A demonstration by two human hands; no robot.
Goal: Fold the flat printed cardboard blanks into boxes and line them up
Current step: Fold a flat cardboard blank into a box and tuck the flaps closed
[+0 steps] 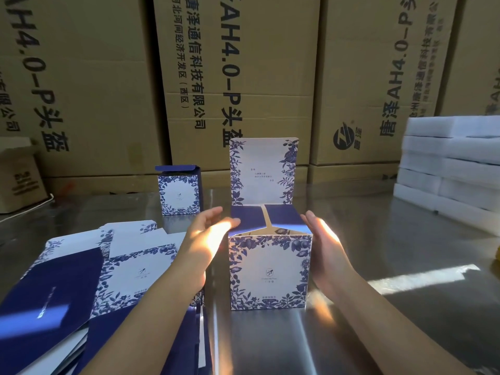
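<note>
A white box with blue floral print [269, 269] stands upright on the steel table [378, 253], its lid flap raised and two dark blue inner flaps folded down. My left hand [201, 244] lies along the box's left side, fingers straight and reaching over the left inner flap. Beside the box's right wall is my right hand [326, 246], palm facing the wall, fingers relaxed. A finished box [179, 193] stands farther back on the left. Several flat printed blanks [94, 280] lie in a loose pile at the near left.
Large brown shipping cartons [238, 77] form a wall behind the table. A stack of white foam slabs [454, 163] sits at the right. A small open carton [19, 177] is at the far left. A yellow object peeks in at the right edge.
</note>
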